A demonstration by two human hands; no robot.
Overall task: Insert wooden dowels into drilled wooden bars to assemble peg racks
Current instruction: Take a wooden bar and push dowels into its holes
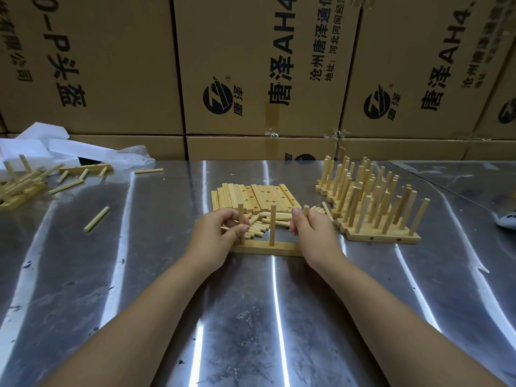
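- The bar (268, 248) lies on the worktop (251, 317) just before me. My left hand (220, 233) pinches the left dowel (240, 219) standing in it, and the middle dowel (272, 223) stands free.
- My right hand (312, 233) has its fingers clamped on a third dowel (306, 212) above the bar's right end — seated or not, I cannot tell.
- Behind lie loose dowels (259, 227), then a stack of drilled bars (254, 198), unfilled — plenty left, I judge.
- Farther right, finished racks (371, 202) stand clustered.

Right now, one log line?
left hand: grips left dowel | right hand: grips right dowel | middle dowel: upright in bar
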